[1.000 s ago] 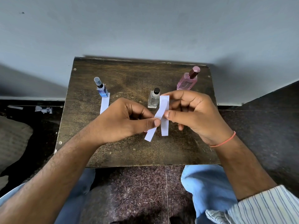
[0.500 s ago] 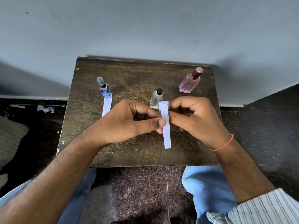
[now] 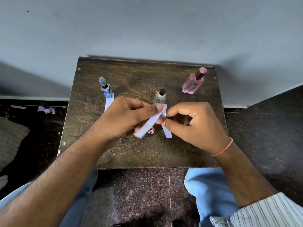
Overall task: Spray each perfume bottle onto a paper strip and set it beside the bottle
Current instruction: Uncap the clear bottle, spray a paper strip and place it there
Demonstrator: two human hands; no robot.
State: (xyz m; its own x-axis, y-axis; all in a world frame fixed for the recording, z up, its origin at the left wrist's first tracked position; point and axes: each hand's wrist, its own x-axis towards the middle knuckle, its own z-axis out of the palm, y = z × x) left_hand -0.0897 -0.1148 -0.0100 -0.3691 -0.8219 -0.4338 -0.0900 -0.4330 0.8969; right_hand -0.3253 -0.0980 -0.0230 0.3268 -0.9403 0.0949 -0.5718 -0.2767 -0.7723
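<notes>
1. Your small brown table (image 3: pixel 114 154) stands by a gray wall.
2. Your left hand (image 3: pixel 124 118) pinches one strip (image 3: pixel 147 126).
3. Your right hand (image 3: pixel 195 123) pinches another strip (image 3: pixel 167 133).
4. Behind them stand the clear bottle (image 3: pixel 159 97), blue bottle (image 3: pixel 106 90) and pink bottle (image 3: pixel 193 83).

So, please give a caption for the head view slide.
Both hands pull apart paper strips before three perfume bottles.

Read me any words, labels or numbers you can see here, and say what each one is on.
"DGZ", as best it reads: on the pink bottle.
Blue bottle: patterned label, too blurred to read.
Clear bottle: no text visible.
Paper strips: blank on the sides showing.
</notes>
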